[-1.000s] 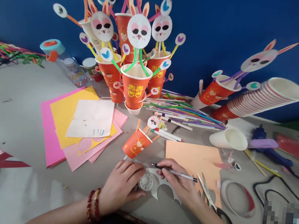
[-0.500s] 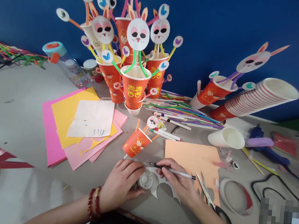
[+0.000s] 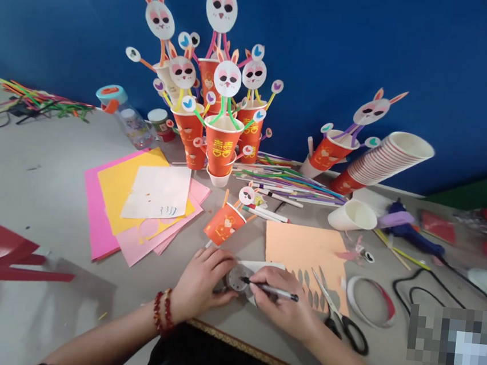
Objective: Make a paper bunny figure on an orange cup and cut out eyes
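pen (image 3: pixel 275 291), pinched by the fingers of the right hand (image 3: pixel 286 314), reaches over the round disc (image 3: pixel 236 282) from three o'clock; left hand (image 3: pixel 200 280) touches the disc around nine, whether gripping i cannot tell.

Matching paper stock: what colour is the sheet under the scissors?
Light orange sheet, best in head view.
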The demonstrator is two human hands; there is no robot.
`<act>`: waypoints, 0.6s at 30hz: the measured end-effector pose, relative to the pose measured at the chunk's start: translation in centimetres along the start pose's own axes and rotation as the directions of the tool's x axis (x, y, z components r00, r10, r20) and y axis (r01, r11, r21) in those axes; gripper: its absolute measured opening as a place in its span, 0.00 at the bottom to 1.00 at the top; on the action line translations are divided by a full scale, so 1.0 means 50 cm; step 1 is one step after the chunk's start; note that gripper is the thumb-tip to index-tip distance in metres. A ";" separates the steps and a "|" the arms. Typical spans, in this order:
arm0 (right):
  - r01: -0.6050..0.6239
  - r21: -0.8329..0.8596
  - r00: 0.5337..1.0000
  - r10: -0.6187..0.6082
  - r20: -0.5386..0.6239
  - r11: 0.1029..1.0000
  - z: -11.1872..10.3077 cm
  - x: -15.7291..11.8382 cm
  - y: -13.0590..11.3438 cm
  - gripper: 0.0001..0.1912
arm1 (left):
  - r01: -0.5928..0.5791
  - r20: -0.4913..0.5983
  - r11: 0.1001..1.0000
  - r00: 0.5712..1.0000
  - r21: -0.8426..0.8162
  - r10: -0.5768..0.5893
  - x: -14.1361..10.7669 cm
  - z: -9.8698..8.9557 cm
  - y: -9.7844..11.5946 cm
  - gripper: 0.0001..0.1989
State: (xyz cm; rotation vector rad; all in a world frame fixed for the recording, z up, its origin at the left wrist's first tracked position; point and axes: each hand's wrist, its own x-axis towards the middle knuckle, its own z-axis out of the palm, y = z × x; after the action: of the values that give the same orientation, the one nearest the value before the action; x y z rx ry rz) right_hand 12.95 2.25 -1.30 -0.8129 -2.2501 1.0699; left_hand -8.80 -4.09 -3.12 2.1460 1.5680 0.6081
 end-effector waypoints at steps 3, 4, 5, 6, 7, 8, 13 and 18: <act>0.069 -0.016 0.997 -0.069 -0.029 0.998 0.011 -0.008 -0.004 0.04 | -0.002 -0.020 1.000 1.000 -0.003 0.002 -0.002 0.000 0.002 0.21; 0.093 -0.030 0.995 -0.094 -0.032 0.995 0.013 -0.010 -0.006 0.04 | -0.004 -0.025 1.000 1.000 -0.006 0.004 -0.002 0.000 0.002 0.21; 0.116 -0.047 0.993 -0.118 -0.031 0.992 0.015 -0.012 -0.008 0.05 | -0.006 -0.029 1.000 1.000 -0.008 0.005 -0.003 0.000 0.001 0.21; 0.138 -0.066 0.990 -0.140 -0.029 0.988 0.016 -0.014 -0.010 0.05 | -0.007 -0.031 1.000 0.999 -0.009 0.007 -0.003 0.001 0.001 0.21; 0.156 -0.087 0.987 -0.159 -0.026 0.984 0.017 -0.015 -0.011 0.06 | -0.009 -0.033 1.000 0.999 -0.009 0.008 -0.003 0.002 0.000 0.21; 0.171 -0.107 0.984 -0.174 -0.024 0.979 0.019 -0.017 -0.012 0.06 | -0.010 -0.035 1.000 0.999 -0.008 0.009 -0.003 0.003 -0.001 0.22; 0.198 -0.185 0.978 -0.206 -0.024 0.963 0.025 -0.022 -0.009 0.06 | -0.018 -0.050 1.000 0.999 -0.012 0.018 -0.005 0.006 -0.002 0.22; 0.212 -0.261 0.975 -0.224 -0.014 0.942 0.033 -0.026 -0.008 0.06 | -0.032 -0.064 0.999 0.997 -0.013 0.032 -0.008 0.008 -0.003 0.22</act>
State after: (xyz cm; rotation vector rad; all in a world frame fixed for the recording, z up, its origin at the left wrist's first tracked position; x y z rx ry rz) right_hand 12.65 0.30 -2.13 -0.6593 -2.4075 0.6603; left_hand -8.80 -4.44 -3.59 2.1652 1.5605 0.7025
